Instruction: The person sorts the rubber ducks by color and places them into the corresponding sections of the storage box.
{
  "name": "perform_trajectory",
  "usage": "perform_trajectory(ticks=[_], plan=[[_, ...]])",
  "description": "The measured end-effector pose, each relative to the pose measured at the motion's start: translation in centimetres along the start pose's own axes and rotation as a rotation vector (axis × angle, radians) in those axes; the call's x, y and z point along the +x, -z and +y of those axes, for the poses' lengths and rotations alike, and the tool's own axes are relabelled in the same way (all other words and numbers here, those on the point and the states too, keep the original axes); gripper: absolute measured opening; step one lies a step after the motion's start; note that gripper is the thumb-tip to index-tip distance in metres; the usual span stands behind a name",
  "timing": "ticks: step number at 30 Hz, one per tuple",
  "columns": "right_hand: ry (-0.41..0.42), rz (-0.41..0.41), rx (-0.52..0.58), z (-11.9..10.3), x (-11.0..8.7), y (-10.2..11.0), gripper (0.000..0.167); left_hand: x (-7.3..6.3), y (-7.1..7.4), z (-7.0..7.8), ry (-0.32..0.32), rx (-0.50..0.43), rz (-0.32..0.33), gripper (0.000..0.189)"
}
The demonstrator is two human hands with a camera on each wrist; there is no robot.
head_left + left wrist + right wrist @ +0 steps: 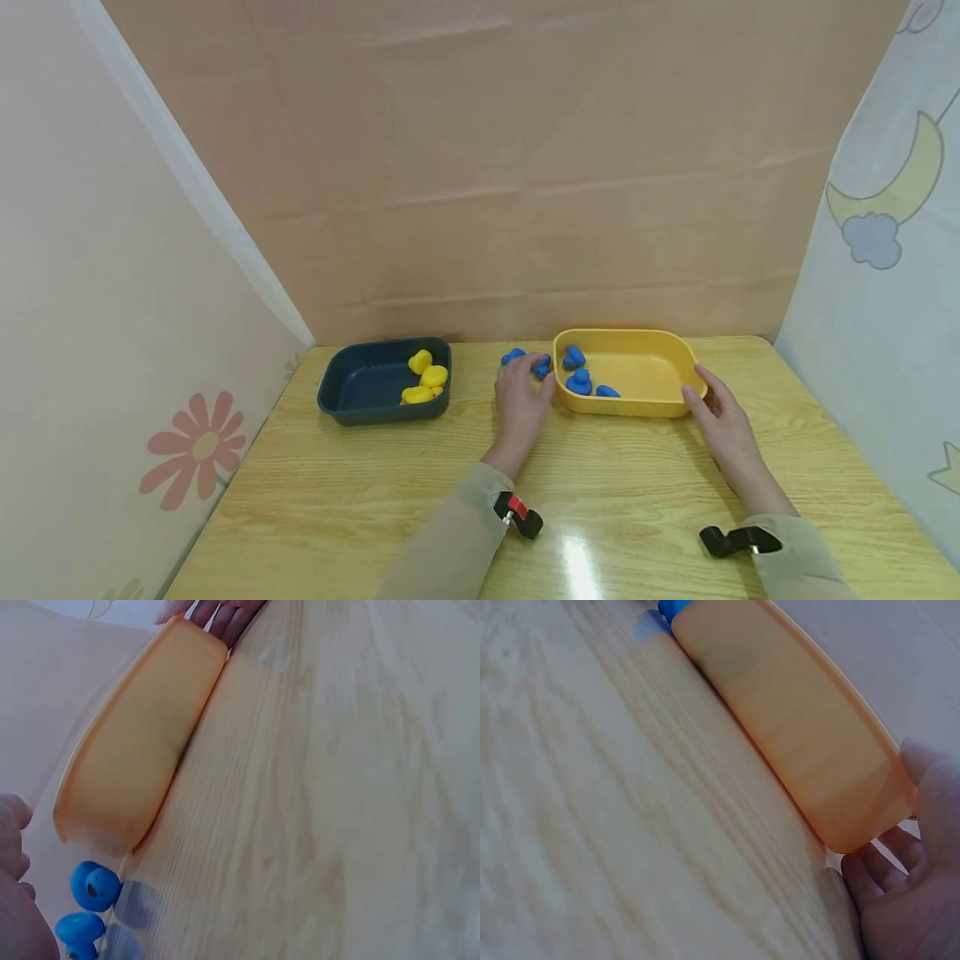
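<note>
Between the two tubs, my left hand (521,400) reaches over two blue toy ducks (95,886) on the table, its fingers loosely bent. In the left wrist view these ducks stand just beyond its fingertips, and nothing shows in its grasp. My right hand (723,425) holds the right end of a yellow plastic tub (637,407), thumb at the rim and fingers against the outer end wall. Inside that tub, several blue toys (580,383) lie toward the left end.
A dark blue tub (352,417) stands at the left of the wooden table (600,475), with several yellow toys (416,395) at its right end. A brown sheet (525,208) rises behind the table. Patterned white panels flank both sides.
</note>
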State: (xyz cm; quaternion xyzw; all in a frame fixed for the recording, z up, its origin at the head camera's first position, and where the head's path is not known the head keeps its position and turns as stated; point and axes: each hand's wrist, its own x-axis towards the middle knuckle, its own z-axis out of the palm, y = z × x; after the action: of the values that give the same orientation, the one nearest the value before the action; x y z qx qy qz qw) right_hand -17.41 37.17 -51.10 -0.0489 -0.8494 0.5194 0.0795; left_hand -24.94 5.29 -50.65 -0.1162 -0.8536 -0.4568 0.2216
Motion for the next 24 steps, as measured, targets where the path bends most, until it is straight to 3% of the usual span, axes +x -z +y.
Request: perform_trajectory(ticks=[7, 12, 24], plan=[[0.010, 0.004, 0.015, 0.3, 0.2, 0.1, 0.078, 0.8, 1.4, -1.6, 0.066, 0.032, 0.021, 0.040], [0.010, 0.008, 0.018, 0.4, 0.3, 0.2, 0.078, 1.4, 2.0, -2.4, 0.063, 0.045, 0.045, 0.043], [-0.005, 0.000, 0.025, 0.2, 0.2, 0.0, 0.079, 1.9, 2.3, -5.2, 0.156, 0.127, -0.041, 0.057]])
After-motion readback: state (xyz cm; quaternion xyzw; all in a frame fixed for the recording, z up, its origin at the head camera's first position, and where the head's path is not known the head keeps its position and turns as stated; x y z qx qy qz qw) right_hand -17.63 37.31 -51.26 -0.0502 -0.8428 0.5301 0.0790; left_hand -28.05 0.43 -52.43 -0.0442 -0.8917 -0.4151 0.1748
